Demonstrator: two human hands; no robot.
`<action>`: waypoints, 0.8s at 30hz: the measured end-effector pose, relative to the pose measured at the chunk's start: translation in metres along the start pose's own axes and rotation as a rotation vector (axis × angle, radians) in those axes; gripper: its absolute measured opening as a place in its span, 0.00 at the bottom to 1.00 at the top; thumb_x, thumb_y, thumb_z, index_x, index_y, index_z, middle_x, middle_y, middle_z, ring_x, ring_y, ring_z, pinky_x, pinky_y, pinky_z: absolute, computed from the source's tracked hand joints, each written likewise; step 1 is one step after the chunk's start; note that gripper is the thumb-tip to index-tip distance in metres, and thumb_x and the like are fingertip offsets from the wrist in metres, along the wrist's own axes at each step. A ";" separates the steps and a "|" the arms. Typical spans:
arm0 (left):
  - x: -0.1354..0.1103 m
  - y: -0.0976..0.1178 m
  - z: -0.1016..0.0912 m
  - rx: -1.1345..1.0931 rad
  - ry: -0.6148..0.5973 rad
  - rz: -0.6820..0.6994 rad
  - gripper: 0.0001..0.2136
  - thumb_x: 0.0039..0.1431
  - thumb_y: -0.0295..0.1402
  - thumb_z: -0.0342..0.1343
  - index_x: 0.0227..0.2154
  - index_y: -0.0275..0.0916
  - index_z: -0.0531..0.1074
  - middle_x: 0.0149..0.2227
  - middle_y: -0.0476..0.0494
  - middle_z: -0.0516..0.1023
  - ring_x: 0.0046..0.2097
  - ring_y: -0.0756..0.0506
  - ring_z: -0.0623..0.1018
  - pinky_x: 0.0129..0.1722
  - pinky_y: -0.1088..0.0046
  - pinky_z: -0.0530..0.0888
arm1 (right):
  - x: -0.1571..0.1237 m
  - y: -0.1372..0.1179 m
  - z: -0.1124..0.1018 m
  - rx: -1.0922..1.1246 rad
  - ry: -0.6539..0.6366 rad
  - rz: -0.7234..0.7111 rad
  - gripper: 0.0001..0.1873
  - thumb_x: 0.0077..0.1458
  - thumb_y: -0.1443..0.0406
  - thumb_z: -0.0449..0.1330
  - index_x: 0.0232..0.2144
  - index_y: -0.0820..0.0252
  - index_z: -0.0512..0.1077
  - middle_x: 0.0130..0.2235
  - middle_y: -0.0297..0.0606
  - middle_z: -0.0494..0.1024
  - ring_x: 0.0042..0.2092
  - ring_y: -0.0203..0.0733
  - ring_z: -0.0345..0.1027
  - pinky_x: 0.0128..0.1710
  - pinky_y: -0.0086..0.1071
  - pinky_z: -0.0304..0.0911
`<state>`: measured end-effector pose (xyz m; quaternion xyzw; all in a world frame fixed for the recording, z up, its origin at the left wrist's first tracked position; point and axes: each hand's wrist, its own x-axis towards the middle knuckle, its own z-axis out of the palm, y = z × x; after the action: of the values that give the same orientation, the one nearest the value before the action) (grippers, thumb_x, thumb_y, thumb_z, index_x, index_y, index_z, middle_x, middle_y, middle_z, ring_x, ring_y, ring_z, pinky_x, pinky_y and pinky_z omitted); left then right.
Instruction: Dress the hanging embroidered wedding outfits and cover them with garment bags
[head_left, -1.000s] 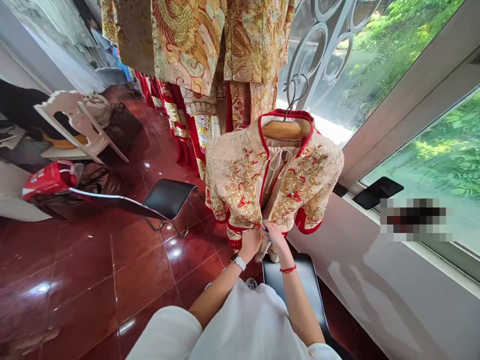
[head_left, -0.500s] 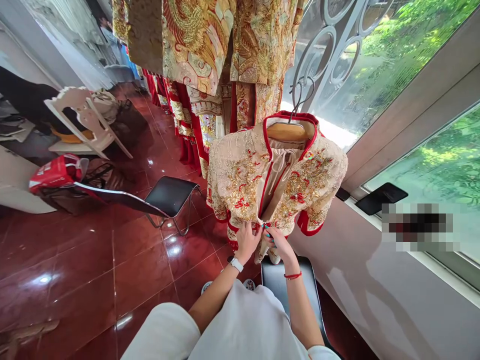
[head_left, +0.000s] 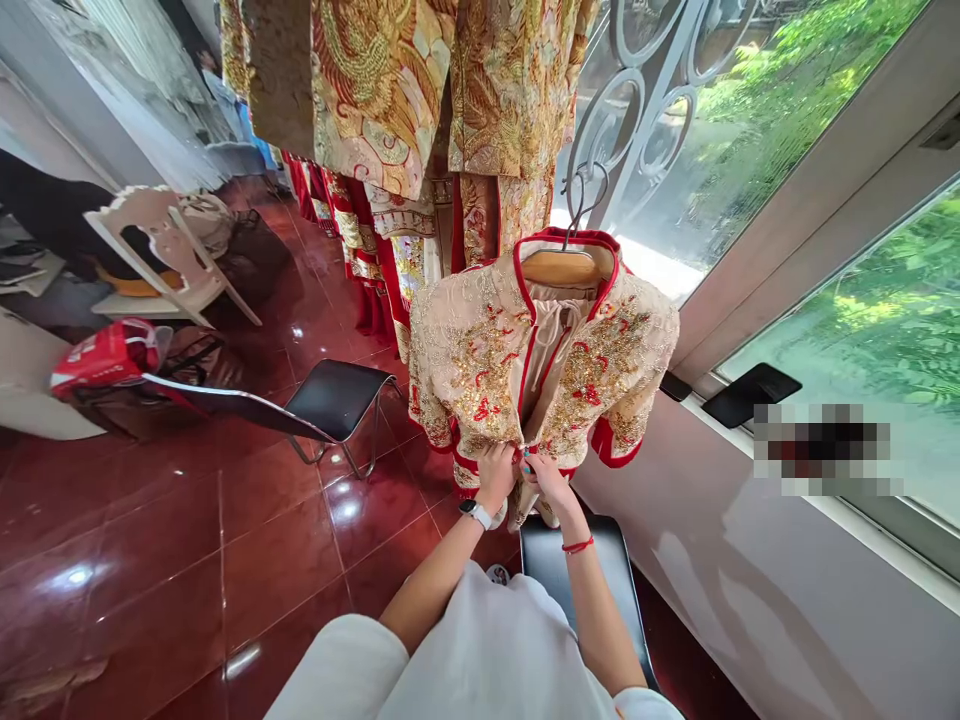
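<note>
In front of me a cream jacket with gold and red beading and red trim hangs on a hanger. Its front stands apart above and comes together low down. There my left hand, with a white watch on the wrist, is closed on the jacket's left-side front edge. My right hand, with blue-green nails and a red wrist string, pinches the other front edge beside it. The fingertips of both hands meet at the opening; the small fastening between them is too hidden to make out.
Embroidered gold garments hang behind the jacket. A black chair stands to the left, another black seat below the jacket. A white chair and a red bag are farther left. A black tablet-like object lies on the windowsill.
The view has shifted slightly, so the jacket and hangings sit a little farther left. Both hands keep their grip at the lower front, fingers drawn a little closer together.
</note>
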<state>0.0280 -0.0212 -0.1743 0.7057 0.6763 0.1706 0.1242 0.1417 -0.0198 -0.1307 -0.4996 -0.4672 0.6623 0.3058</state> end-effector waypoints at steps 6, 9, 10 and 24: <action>0.014 0.005 -0.006 0.014 -0.011 -0.007 0.12 0.68 0.29 0.50 0.50 0.38 0.74 0.49 0.38 0.80 0.48 0.41 0.80 0.45 0.68 0.71 | 0.014 -0.046 -0.010 0.068 -0.003 -0.008 0.15 0.52 0.57 0.51 0.19 0.54 0.52 0.18 0.22 0.46 0.20 0.29 0.32 0.19 0.28 0.34; 0.014 0.007 -0.013 0.022 -0.010 -0.025 0.12 0.69 0.32 0.48 0.45 0.38 0.76 0.46 0.39 0.80 0.46 0.42 0.80 0.42 0.68 0.71 | 0.012 -0.070 -0.019 0.056 0.008 -0.067 0.14 0.52 0.59 0.52 0.19 0.55 0.54 0.19 0.24 0.48 0.21 0.29 0.33 0.20 0.29 0.34; 0.011 0.007 -0.016 0.016 -0.005 -0.028 0.11 0.69 0.32 0.48 0.43 0.39 0.76 0.45 0.39 0.80 0.45 0.42 0.80 0.42 0.69 0.70 | 0.010 -0.073 -0.019 0.044 0.012 -0.080 0.14 0.52 0.59 0.52 0.19 0.55 0.55 0.19 0.24 0.48 0.21 0.30 0.33 0.21 0.29 0.34; 0.007 0.035 -0.045 -0.026 0.008 -0.044 0.14 0.71 0.33 0.44 0.43 0.39 0.77 0.42 0.36 0.82 0.44 0.39 0.80 0.40 0.67 0.67 | -0.029 -0.060 -0.007 0.083 -0.045 -0.078 0.16 0.51 0.56 0.54 0.20 0.55 0.54 0.19 0.24 0.47 0.22 0.30 0.34 0.21 0.29 0.34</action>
<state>0.0415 -0.0183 -0.1187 0.6884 0.6897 0.1795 0.1346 0.1532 -0.0202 -0.0652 -0.4528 -0.4652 0.6796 0.3416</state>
